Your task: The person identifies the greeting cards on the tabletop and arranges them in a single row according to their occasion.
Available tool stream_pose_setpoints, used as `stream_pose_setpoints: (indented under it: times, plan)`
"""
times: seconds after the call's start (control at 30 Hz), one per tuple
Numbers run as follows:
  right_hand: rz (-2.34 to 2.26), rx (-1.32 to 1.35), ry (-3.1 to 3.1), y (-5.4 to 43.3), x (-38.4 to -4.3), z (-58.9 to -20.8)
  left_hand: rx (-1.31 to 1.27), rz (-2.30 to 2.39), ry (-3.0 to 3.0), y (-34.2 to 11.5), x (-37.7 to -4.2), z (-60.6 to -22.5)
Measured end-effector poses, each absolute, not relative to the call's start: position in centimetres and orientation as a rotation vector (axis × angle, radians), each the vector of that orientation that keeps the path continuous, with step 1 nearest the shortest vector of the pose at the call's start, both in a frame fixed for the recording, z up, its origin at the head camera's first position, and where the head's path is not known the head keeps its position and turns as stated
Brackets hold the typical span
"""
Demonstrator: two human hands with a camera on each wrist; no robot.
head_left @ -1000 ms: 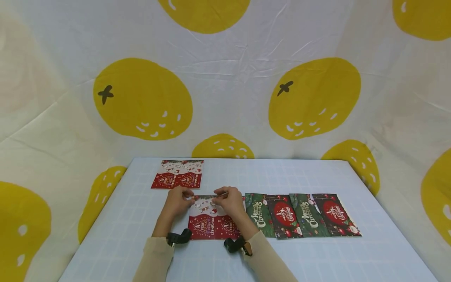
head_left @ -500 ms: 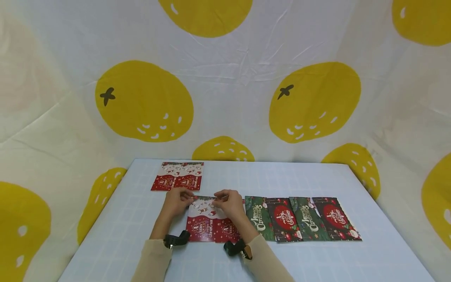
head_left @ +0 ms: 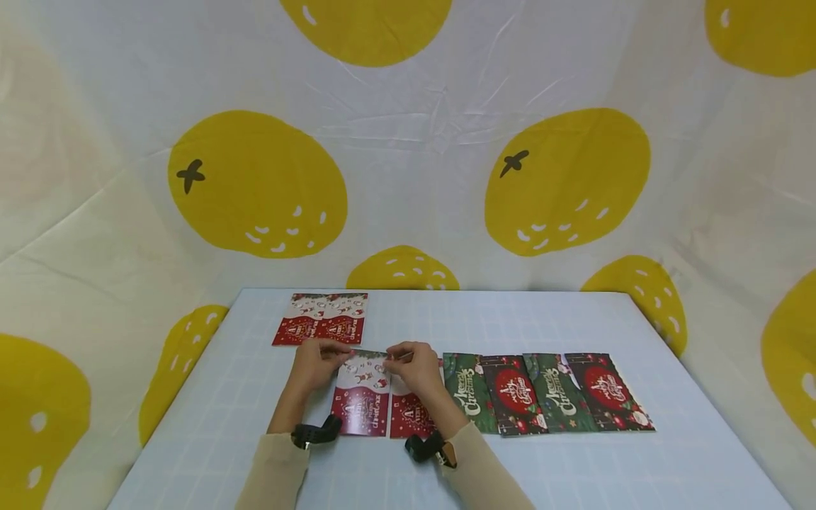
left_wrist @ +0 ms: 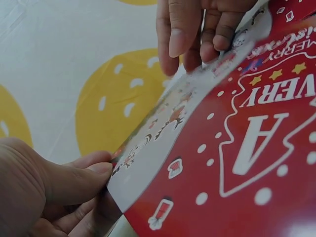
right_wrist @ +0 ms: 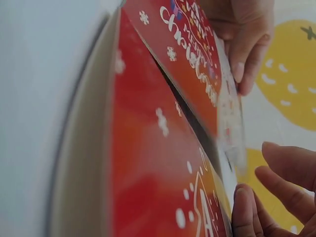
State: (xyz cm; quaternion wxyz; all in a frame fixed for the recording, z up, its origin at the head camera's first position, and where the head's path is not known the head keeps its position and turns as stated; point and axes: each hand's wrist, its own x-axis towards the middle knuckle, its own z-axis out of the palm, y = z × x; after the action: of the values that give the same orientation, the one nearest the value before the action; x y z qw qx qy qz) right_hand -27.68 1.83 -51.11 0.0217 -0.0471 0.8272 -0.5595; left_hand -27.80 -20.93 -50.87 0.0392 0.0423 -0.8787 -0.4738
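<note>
Left hand (head_left: 314, 365) pinches the far left corner of the red-and-white card (head_left: 360, 400) between thumb and fingers. At its far right corner sits the right hand (head_left: 416, 367), fingers loosely parted; blur leaves it unclear whether they touch the edge. The card lies on the person's side of both hands, between the forearms, long axis running near to far, far end seemingly tilted up. Just right, partly hidden by the right forearm, is a matching card (head_left: 406, 416), then four green and dark cards (head_left: 553, 393). Farther off, leftward, another red-and-white pair (head_left: 319, 320) rests on the table (head_left: 357, 474).
</note>
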Motion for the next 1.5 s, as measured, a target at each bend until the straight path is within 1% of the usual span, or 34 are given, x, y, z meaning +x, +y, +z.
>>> stream_pose_setpoints:
  times: [0.37,0.57,1.5]
  plan:
    - [-1.758,-0.238,2.543,1.74,-27.81,-50.99,0.185,-1.588,-2.630,-20.98,-27.54,-50.43]
    - [-1.781,-0.242,2.553,1.68,-27.73,-50.73,0.203,-1.612,-2.625,-20.82,-27.71,-50.48]
    - [-1.965,-0.152,2.385,2.03,-27.66,-50.60,0.135,-1.638,-2.604,-20.41,-27.46,-50.22]
